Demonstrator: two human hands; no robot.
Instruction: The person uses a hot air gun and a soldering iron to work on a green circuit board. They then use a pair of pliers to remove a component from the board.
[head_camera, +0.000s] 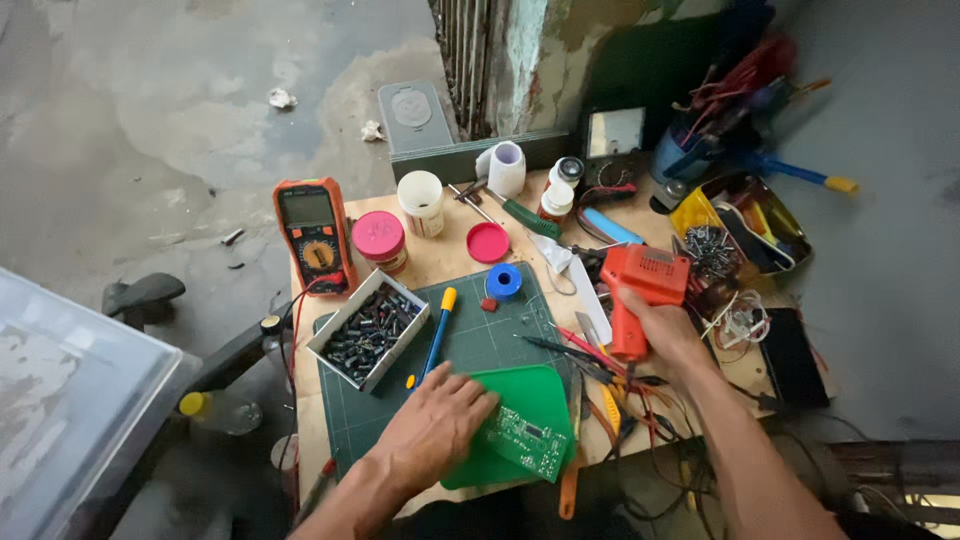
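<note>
My left hand (432, 425) lies flat on a green plastic sheet (540, 395), fingers touching a small green circuit board (528, 440) that rests on it. My right hand (662, 330) grips the handle of an orange soldering gun (645, 280), held over the right side of the dark green cutting mat (480, 340). A blue and yellow screwdriver (437, 335) lies on the mat just above my left hand. A blue spool of solder wire (503, 281) sits at the mat's top edge.
A white box of small dark parts (368, 330), an orange multimeter (314, 232), a pink-lidded jar (380, 240), a white cup (422, 203) and a red lid (488, 242) crowd the wooden table. Pliers, probes and wires (610, 385) lie right of the mat. Trays of screws (745, 235) stand far right.
</note>
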